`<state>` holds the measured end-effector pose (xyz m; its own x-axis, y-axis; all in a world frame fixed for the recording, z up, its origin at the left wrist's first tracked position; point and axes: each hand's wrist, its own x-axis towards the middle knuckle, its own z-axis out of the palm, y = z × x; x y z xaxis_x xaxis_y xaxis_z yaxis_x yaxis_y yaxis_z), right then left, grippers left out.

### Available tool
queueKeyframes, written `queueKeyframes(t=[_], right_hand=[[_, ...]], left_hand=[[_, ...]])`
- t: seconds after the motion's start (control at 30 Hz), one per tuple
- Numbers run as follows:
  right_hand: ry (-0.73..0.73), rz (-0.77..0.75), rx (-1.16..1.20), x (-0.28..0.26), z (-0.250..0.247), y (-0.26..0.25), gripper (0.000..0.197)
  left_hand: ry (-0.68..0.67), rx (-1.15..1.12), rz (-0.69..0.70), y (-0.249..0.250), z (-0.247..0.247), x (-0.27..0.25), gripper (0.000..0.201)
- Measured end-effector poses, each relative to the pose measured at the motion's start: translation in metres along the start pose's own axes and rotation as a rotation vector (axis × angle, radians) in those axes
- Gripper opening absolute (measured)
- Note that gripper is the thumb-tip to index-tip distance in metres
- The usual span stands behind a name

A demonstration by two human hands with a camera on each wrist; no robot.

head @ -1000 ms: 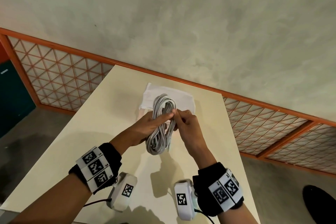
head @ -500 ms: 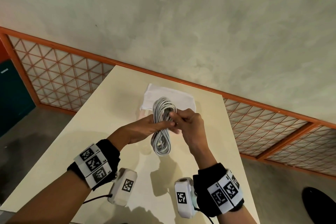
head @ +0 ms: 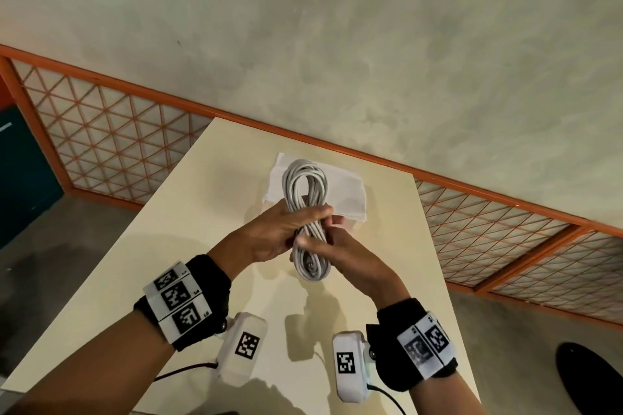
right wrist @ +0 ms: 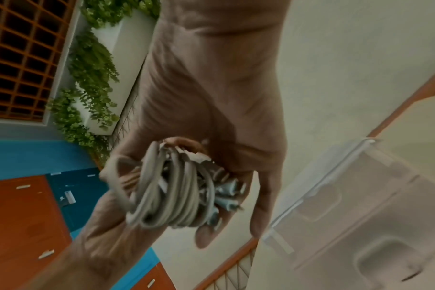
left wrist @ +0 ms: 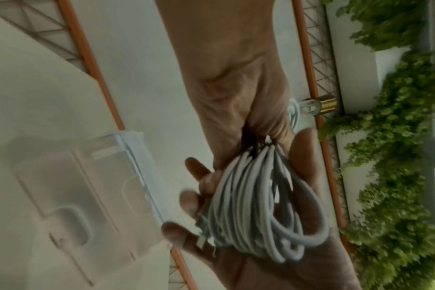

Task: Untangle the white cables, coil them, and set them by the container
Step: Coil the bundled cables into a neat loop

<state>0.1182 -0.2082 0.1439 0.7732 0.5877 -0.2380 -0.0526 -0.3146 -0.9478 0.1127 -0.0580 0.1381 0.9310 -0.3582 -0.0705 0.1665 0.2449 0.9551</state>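
A coil of white cables [head: 305, 185] hangs upright above the table, squeezed at its waist into a figure-eight. My left hand [head: 313, 216] curls round the waist from the left. Just below it, my right hand [head: 310, 242] grips the same bundle from the right, thumb across the strands. The left wrist view shows the cable loops [left wrist: 256, 206] lying in my left palm [left wrist: 273, 264], with the right hand [left wrist: 261, 125] clamped on them from above. In the right wrist view the coil [right wrist: 171, 192] and its plug ends sit between both hands. The translucent white container [head: 340, 192] lies on the table behind the coil.
The cream table [head: 202, 246] is narrow, its left and right edges close to my forearms. An orange lattice railing [head: 111, 141] runs behind it under a grey wall. A dark round object [head: 586, 377] sits on the floor at the right.
My left fingers, earlier stretched across the coil, now curl round it. The right hand has dropped from beside the left hand to just below it.
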Motion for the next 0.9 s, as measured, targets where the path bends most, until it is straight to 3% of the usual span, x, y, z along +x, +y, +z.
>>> queueKeyframes(t=[0.13,0.23,0.37,0.53,0.63,0.73,0.8,0.9], right_hand=[[-0.051,0.036,-0.068,0.001,-0.003,-0.004,0.034],[0.008,-0.002,-0.065,0.005,-0.001,-0.003,0.028],[0.108,-0.076,0.025,0.007,0.005,-0.004,0.018],[0.119,0.0,0.152,0.004,0.011,-0.005,0.005],[0.206,0.057,0.098,0.005,0.012,0.0,0.019],[0.3,0.097,0.07,0.005,0.014,0.006,0.021],[0.283,0.115,0.073,0.003,0.012,0.008,0.023],[0.21,0.143,0.067,0.0,0.006,0.007,0.027]], left_hand=[[-0.027,0.16,0.014,0.006,-0.002,0.0,0.051],[0.003,0.217,0.056,0.007,-0.005,0.0,0.037],[0.091,0.263,0.084,0.008,0.001,0.004,0.033],[0.157,0.228,0.121,0.005,0.005,0.007,0.017],[0.147,0.186,0.08,-0.003,0.005,0.011,0.018],[0.077,0.074,0.023,-0.01,0.007,0.014,0.017],[0.053,-0.112,-0.004,-0.011,0.01,0.016,0.013],[0.056,-0.486,0.085,-0.009,0.011,0.022,0.042]])
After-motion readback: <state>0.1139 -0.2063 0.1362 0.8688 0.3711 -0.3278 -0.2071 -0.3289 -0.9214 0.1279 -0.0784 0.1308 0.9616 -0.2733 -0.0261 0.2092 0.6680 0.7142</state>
